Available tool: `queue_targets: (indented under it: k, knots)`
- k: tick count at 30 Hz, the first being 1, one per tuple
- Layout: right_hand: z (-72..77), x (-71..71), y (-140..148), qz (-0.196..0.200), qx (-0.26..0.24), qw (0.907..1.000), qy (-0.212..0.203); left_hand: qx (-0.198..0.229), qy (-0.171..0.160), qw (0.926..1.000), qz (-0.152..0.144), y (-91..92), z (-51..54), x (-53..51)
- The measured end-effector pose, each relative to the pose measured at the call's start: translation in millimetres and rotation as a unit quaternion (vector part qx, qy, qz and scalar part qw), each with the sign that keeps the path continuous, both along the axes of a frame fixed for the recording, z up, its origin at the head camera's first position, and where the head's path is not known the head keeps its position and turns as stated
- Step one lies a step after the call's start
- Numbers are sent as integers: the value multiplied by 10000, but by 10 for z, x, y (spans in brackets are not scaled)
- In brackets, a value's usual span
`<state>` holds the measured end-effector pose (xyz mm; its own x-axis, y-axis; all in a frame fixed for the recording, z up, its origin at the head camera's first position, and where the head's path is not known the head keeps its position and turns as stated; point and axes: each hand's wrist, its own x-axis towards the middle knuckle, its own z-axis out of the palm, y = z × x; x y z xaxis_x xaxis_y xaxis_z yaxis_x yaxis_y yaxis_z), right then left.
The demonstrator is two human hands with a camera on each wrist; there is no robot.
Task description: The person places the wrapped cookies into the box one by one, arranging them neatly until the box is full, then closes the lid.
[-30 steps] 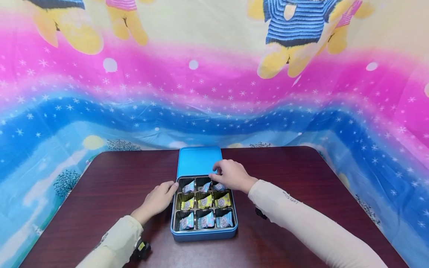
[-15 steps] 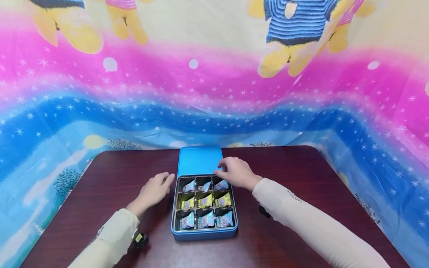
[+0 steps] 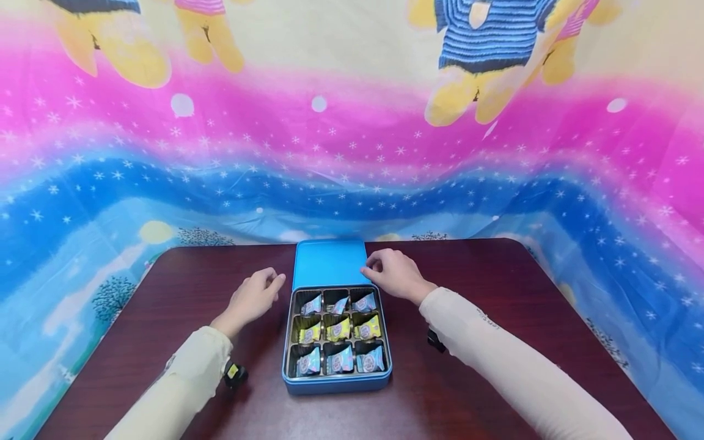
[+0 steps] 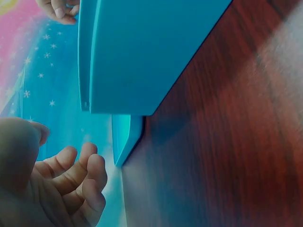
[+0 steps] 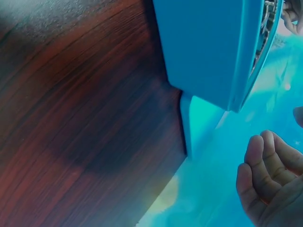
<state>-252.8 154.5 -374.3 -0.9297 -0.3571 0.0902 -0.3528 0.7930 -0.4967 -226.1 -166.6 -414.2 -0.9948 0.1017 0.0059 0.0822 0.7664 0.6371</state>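
A blue tin (image 3: 337,386) stands open on the table, its lid (image 3: 330,263) folded back behind it. Wrapped sweets fill the compartments of its dark tray: a yellow row (image 3: 338,329) lies between two blue rows, such as this blue sweet (image 3: 340,359) in front. Left of the tin's back corner my left hand (image 3: 254,298) hovers with loosely bent fingers, holding nothing. By the lid's right edge is my right hand (image 3: 397,273), fingers relaxed, and nothing shows in it. Both wrist views show the tin's side walls, with the left palm (image 4: 52,189) and right palm (image 5: 279,189) apart from them.
The dark red wooden table (image 3: 462,379) extends on both sides of the tin. A printed cloth (image 3: 352,146) hangs right behind the table's back edge. Black wrist devices sit under each sleeve, one at the left wrist (image 3: 235,373).
My right hand has drawn away from the back right compartment, moving right and back. My left hand has come off the tin's left edge and moved farther back. The tin has stayed put.
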Motion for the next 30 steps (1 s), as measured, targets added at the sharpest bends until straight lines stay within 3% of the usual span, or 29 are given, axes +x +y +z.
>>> queue_targets:
  k: [23,30]
  knots:
    - [-252,-264,128,-581,231,9958,-676,-400,-168,9991,39,62,42,-392]
    - [-325,-314,124,-628,396,9936,-854,-698,-292,9971,73,72,-7,-509]
